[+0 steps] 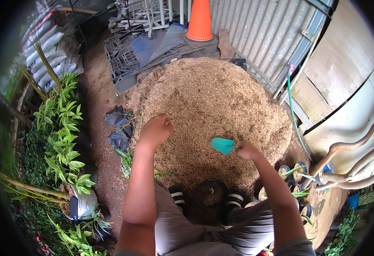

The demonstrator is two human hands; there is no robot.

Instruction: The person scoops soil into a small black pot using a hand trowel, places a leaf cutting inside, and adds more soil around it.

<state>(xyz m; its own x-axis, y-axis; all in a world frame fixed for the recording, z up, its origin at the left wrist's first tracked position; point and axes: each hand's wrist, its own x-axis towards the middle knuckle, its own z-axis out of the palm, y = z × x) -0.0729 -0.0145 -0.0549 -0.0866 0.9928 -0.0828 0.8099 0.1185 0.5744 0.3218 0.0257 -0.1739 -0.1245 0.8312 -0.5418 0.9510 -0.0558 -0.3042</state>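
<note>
My right hand [247, 150] grips the handle of a teal hand trowel [222, 145], its blade pointing left above a broad mound of brown husk-like material [221, 98]. Over the left part of the mound, my left hand [156, 129] is closed, fingers curled in. Whatever it may hold is hidden or too small to name. Between my feet stands a round black pot [211, 192] with brown material inside.
Leafy potted plants [65, 132] line the left side. Black plastic bags [119, 128] lie left of the mound. Small pots [298, 173] and twisted branches [349, 170] stand at right. An orange cone [200, 21] and black plastic pallet [123, 59] are behind.
</note>
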